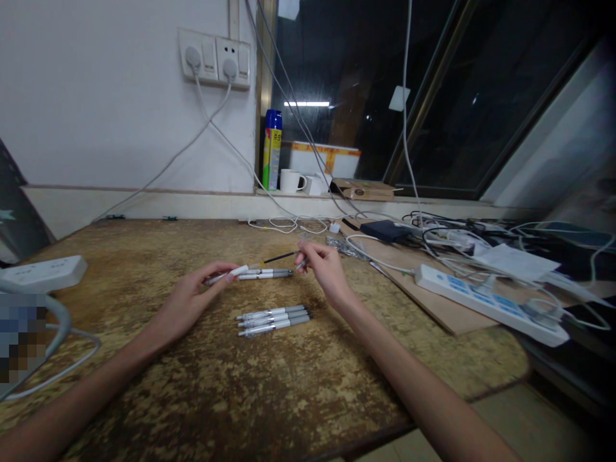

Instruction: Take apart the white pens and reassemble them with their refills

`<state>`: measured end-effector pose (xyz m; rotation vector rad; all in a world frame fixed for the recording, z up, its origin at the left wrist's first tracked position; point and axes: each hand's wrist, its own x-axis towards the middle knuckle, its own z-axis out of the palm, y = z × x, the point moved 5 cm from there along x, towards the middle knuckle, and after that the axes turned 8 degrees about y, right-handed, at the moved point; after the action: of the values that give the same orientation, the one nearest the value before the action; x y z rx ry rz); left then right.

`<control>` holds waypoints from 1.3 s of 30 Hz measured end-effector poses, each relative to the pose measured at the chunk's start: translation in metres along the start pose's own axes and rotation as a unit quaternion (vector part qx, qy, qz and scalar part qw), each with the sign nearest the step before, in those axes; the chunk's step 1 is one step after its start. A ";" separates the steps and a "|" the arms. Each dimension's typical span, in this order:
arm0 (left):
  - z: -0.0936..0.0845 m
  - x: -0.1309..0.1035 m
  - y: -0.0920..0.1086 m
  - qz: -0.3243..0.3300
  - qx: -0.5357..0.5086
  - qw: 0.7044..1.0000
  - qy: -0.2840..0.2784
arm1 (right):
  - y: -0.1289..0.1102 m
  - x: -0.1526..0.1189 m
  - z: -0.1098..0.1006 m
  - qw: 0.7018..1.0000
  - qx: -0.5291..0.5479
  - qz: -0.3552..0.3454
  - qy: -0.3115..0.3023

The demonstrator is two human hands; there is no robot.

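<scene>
Nearest the cam: two bare forearms, L (110,369) & R (409,378), reaching in over a worktop (206,385) w/ worn, blotchy brown-yellow surface & rounded R corner. L hand (185,301) has its fingers (224,265) closed narrow on a slim white pen barrel (239,271), smooth, tube-shaped, tilted slightly up toward the R. R hand (330,269) has its fingers (312,254) pinched round the far end of a thin dark refill (280,257), straight, w/ a yellowish part at its L end, near the barrel; a short grey piece (302,264) also sits at those fingertips. So barrel & refill are both up btwn the hands, over the mid worktop.

Just below them, white-and-grey pens (267,274) lie flat; exact no. unclear. Closer in, a row of three pens (274,320), side by side: clear plastic ends L, white middles, grey grips R.

R side: flat brown board (436,311), long white plastic power strip (486,305) w/ blue socket areas, crinkly clear plastic (347,248), tangled cables (447,247). Far L: another white strip (52,273), blocky. On the sill: glossy cylindrical spray can (272,154), white mug (289,181).
</scene>
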<state>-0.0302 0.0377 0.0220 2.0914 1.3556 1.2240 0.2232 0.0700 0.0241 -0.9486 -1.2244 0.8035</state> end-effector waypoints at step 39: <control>-0.004 -0.001 0.001 -0.006 0.001 1.000 0.015 | 0.009 -0.014 0.023 0.996 -0.010 -0.006 -0.091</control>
<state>-0.0330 0.0356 0.0244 2.0710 1.3800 1.2562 0.1984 0.0651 0.0121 -0.8982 -1.3959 0.8839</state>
